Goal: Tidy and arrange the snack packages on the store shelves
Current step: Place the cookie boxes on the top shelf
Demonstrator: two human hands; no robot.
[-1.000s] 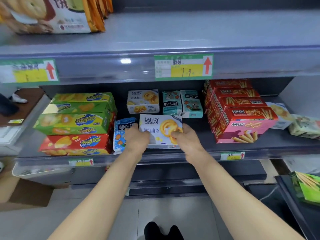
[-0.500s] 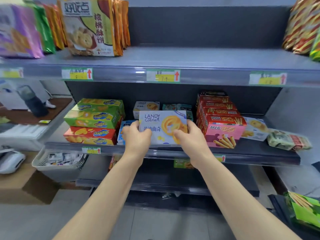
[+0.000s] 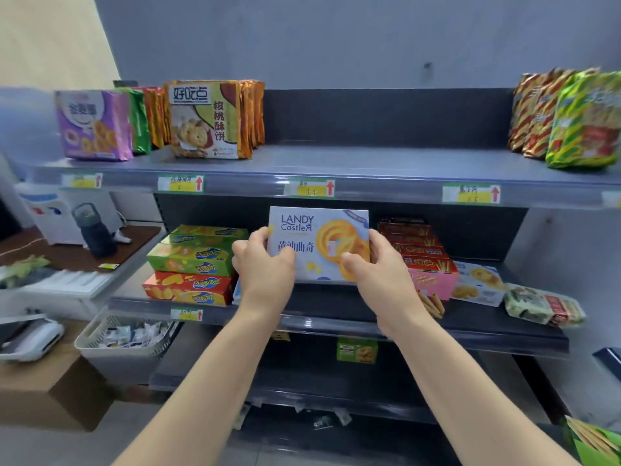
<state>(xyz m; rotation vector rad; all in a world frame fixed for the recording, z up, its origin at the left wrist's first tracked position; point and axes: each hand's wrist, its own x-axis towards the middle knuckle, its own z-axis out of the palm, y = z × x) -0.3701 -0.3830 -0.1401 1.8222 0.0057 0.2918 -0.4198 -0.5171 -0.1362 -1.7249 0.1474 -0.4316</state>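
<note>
A white Landy Castle cookie box (image 3: 316, 237) is held upright in front of the middle shelf (image 3: 336, 319), just under the top shelf's edge. My left hand (image 3: 263, 264) grips its left side and my right hand (image 3: 373, 269) grips its right side. Green and red biscuit boxes (image 3: 193, 264) are stacked on the middle shelf to the left. Red and pink stick-biscuit boxes (image 3: 426, 260) are stacked to the right. The packages behind the held box are hidden.
The top shelf (image 3: 369, 163) carries cookie bags (image 3: 208, 119) at left and striped bags (image 3: 568, 119) at right, with bare shelf between. A small cookie box (image 3: 477, 284) and a wrapped pack (image 3: 541, 306) lie at the middle shelf's right. A white basket (image 3: 124, 338) stands at lower left.
Both hands have lifted the cookie box off the middle shelf and raised it toward the top shelf. The view has tilted up and pulled back, showing the top shelf.
</note>
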